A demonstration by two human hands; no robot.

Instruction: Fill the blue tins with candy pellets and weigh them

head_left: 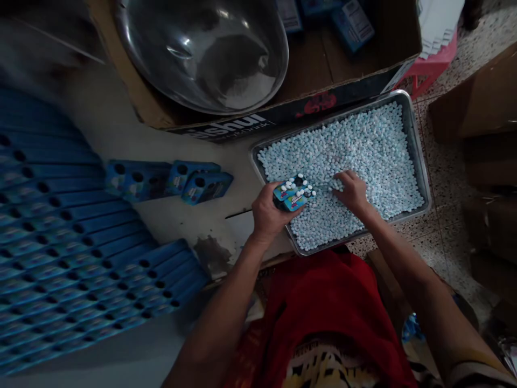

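Note:
My left hand [267, 214] is wrapped round small blue candy boxes [291, 202], held over the near left rim of a metal tray. Several white candies lie on top of the boxes, about a dark round hole. Pale blue and white candies [371, 145] fill the metal tray [422, 161]. Over the tray, my right hand [352, 191] is closed in a pinch, with a few candies showing at its fingertips. Part of that grip is hidden from above.
Several blue boxes with round holes [205, 186] stand left of the tray. Farther left are long stacked rows of such boxes [100, 269]. A cardboard box [323, 59] at the back holds a large steel bowl [210, 54]. A pink stool [436, 62] stands at the back right.

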